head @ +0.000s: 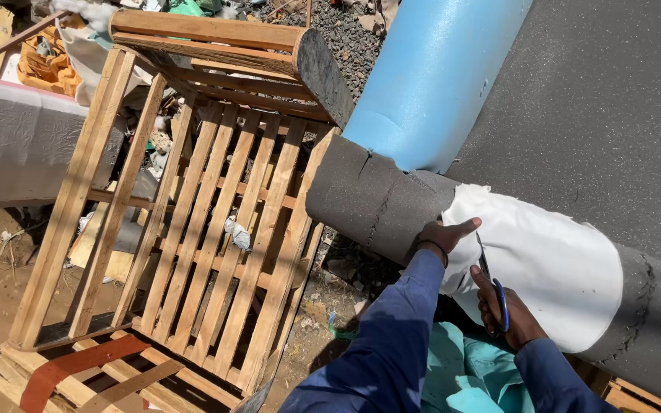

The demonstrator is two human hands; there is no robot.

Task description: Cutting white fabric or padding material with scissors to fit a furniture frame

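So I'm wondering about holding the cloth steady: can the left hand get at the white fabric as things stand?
Probably yes. The left hand already rests at the edge of the white fabric, with nothing between them; the right hand holds the scissors just below.

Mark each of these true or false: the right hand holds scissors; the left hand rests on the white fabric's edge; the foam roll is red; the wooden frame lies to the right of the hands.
1. The right hand holds blue-handled scissors. True.
2. The left hand rests at the edge of the white fabric. True.
3. The foam roll is red. False: it is light blue.
4. The wooden frame lies to the right of the hands. False: it stands to their left.
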